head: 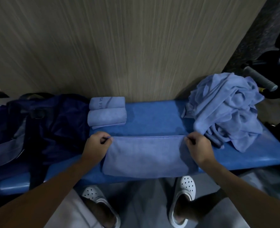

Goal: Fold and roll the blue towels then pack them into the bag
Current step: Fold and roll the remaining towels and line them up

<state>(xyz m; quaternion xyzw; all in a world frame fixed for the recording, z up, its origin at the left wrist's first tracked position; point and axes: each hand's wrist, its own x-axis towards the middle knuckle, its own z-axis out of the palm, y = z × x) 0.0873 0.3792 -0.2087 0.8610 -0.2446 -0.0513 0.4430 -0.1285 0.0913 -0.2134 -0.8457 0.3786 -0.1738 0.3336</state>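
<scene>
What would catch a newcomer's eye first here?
The left hand and right hand pinch the far corners of a flat blue towel on the blue bench. A crumpled towel heap sits at the right end; two rolled towels lie beside the dark bag on the left.

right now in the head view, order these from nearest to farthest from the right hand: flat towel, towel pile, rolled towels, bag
From the right hand:
1. flat towel, pinched at its right corner
2. towel pile, just behind it, right end
3. rolled towels, back, left of centre
4. bag, far left
</scene>
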